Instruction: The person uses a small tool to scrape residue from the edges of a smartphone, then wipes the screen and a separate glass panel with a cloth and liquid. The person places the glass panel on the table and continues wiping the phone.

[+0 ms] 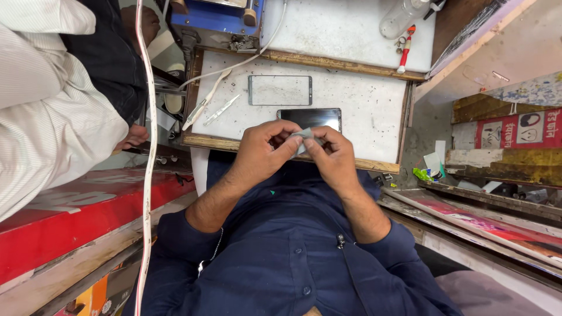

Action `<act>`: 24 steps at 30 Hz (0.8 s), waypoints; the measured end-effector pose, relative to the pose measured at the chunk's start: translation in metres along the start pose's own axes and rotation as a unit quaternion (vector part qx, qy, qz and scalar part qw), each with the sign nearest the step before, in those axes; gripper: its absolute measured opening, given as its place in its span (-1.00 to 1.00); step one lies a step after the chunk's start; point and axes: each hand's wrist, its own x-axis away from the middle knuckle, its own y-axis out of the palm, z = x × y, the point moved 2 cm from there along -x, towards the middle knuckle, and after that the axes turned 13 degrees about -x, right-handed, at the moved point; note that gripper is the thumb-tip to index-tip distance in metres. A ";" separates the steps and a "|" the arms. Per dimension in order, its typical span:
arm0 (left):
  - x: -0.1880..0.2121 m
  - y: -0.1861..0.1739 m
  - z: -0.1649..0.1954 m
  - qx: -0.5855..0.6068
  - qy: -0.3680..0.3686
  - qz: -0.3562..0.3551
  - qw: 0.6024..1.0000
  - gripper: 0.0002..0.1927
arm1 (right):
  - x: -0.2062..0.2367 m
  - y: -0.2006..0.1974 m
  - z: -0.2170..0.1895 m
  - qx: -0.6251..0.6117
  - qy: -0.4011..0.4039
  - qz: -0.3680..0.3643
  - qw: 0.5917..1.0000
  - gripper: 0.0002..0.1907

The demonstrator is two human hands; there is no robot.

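Both hands, left hand [260, 153] and right hand [332, 157], are pinching a small grey wipe [303, 136] between fingertips, just above the phone [309, 119]. Tugging unevenly is risking tearing it, I reckon.

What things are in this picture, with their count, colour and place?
small grey piece: one, pale grey, pinched between both hands
phone: one, dark, on the board behind the hands
glass panel: one, clear, beyond the phone
work board: one, white, wood-framed, in front of the person
tweezers: one, silvery, board's left part
plastic bottle: one, clear, lying at top
red-handled tool: one, near the bottle
other person's sleeve: one, white striped, far left
left hand: one, pinching the piece
right hand: one, pinching the piece
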 end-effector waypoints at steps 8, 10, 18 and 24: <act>0.000 -0.009 0.000 0.054 0.167 -0.046 0.983 -0.85 | 0.002 0.014 0.001 -0.285 0.170 -0.067 0.941 -0.70; 0.000 -0.002 -0.007 0.182 0.179 -0.083 0.963 -0.85 | 0.004 0.030 0.007 -0.297 0.205 -0.051 0.931 -0.66; 0.003 0.009 -0.044 0.209 0.062 0.050 0.975 -0.88 | 0.006 0.038 0.014 0.071 0.186 -0.161 0.967 -0.62; 0.013 0.026 -0.049 0.104 0.023 0.009 0.994 -0.85 | 0.004 0.048 0.036 -0.154 0.160 0.007 0.975 -0.60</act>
